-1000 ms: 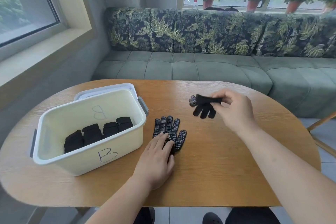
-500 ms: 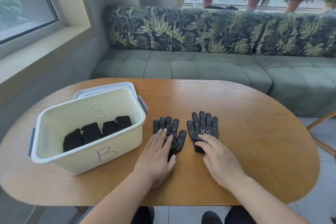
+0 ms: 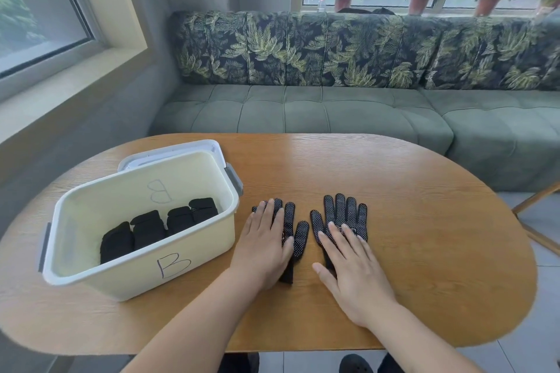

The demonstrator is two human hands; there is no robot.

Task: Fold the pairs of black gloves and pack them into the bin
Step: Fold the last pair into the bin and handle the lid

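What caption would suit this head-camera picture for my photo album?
Left hand and right hand press a pair of dotted black gloves onto the wooden table beside bin B of folded gloves.

Bin mouth: the cream bin (image 3: 136,275) opens upward; its walls stand high around the inside.
Bin floor: a row of folded gloves (image 3: 148,228) fills the side toward the near wall; bare floor shows behind the row.
Bin's far side: the lid (image 3: 169,151) juts out there.
Bin to left glove: a narrow strip of bare table (image 3: 424,236) separates the bin's right wall from the left glove (image 3: 295,232), which the flat left hand (image 3: 266,248) covers.
Between gloves: a slim bare gap lies beside the right glove (image 3: 342,209), under the flat right hand (image 3: 354,269).
Right and far table: broad bare wood.
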